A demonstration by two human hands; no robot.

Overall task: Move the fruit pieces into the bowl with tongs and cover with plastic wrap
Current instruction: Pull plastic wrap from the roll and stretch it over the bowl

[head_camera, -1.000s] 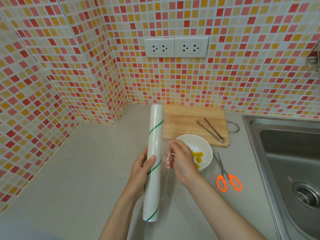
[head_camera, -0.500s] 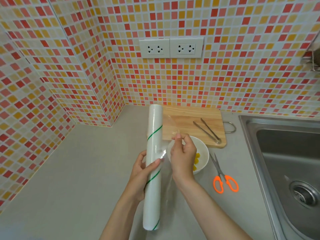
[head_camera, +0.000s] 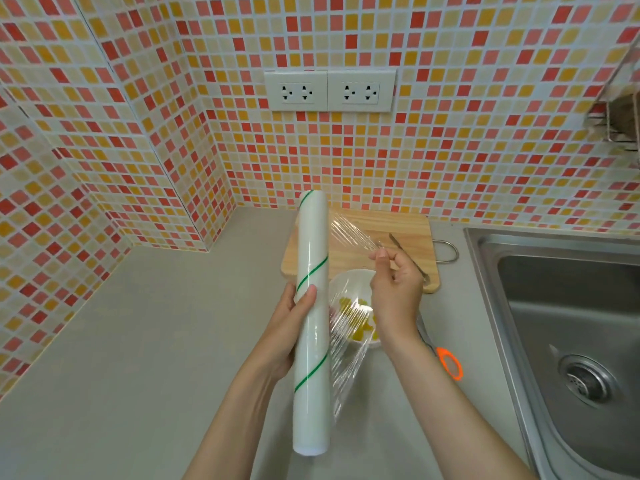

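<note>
While your left hand point(head_camera: 289, 327) wraps around the middle of the plastic wrap roll point(head_camera: 311, 323), thumb laid across its front and fingers curled behind, the roll stands nearly upright in the air, just left of the bowl point(head_camera: 349, 282) and above the grey counter point(head_camera: 138, 358). Your left forearm rises from the bottom edge with the wrist bent slightly back. Your right hand point(head_camera: 394, 289) is raised over the bowl's right side, palm turned toward you, thumb and forefinger pinched tight on the free edge of the film point(head_camera: 349, 233); the other fingers are loosely curled. That sheet stretches from the roll across to your pinch, wrinkled and glinting, and hangs down in front of the bowl. Through the film you can see the yellow fruit pieces point(head_camera: 356, 317) lying inside the bowl, which sits on the counter touching the near edge of the wooden cutting board point(head_camera: 391, 223). On the board behind the bowl lie the metal tongs point(head_camera: 398, 242), partly hidden by your right hand. Right of the bowl, the orange-handled scissors point(head_camera: 448, 363) rest on the counter, half covered by your right forearm. Farther right of the bowl is the steel sink point(head_camera: 561, 323).
</note>
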